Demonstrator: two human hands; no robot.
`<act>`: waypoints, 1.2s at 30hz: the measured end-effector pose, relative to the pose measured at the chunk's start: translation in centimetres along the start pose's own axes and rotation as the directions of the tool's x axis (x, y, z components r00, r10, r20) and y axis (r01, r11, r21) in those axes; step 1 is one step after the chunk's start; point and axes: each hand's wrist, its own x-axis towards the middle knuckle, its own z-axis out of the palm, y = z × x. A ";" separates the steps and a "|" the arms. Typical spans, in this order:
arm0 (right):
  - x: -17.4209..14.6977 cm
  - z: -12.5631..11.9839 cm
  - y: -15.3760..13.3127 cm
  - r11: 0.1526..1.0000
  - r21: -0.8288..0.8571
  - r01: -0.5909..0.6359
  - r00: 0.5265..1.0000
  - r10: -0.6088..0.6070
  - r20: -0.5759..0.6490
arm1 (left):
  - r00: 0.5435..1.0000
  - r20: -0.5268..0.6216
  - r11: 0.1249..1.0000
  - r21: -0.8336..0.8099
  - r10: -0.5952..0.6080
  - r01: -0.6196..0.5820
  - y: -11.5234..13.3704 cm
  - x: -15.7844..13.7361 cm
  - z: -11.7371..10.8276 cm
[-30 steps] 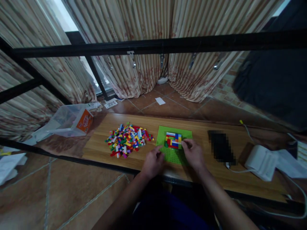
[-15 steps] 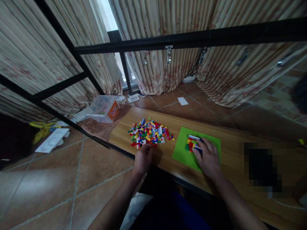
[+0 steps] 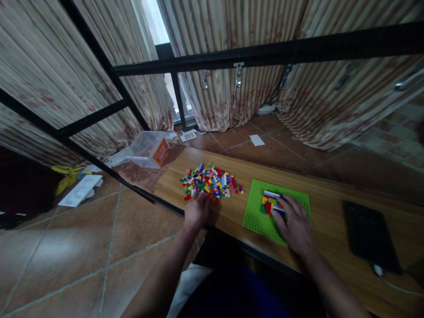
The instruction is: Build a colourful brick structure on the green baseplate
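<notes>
A heap of small coloured toy bricks [image 3: 212,179] lies on the wooden bench. My left hand [image 3: 196,213] is at the heap's near edge, its fingers pinched together; what is between them, if anything, is too small to name. On a green studded baseplate [image 3: 256,207] stands a low brick structure [image 3: 270,204] in red, yellow, white, green and blue. My right hand [image 3: 296,223] rests over the plate, thumb and fingers curled round the right side of this structure, covering part of it.
A black phone [image 3: 371,236] with a white cable lies to the right on the wooden bench [image 3: 228,216]. A clear plastic box [image 3: 144,152] with an orange label stands beyond the bench's left end. A black metal frame [image 3: 205,62] crosses in front of the curtains.
The view has shifted slightly, so the scene sits a little further right. My left hand has moved slightly over the near edge of the heap. My right hand stays at the brick structure.
</notes>
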 end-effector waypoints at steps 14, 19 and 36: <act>0.3 -0.5 -0.8 0.994 0.084 -0.070 0.997 0.071 -0.010 | 0.990 -0.002 0.951 -0.277 0.141 -0.136 3.8 -0.3 1.0; 0.3 -0.7 -0.8 0.985 0.141 -0.095 0.995 0.100 -0.031 | 0.960 0.184 0.760 -0.649 0.211 -0.042 7.9 -0.6 4.6; 0.6 -0.9 -1.0 0.964 0.228 -0.139 0.987 0.154 -0.052 | 0.897 0.429 0.534 -0.786 0.108 0.312 10.8 0.3 7.8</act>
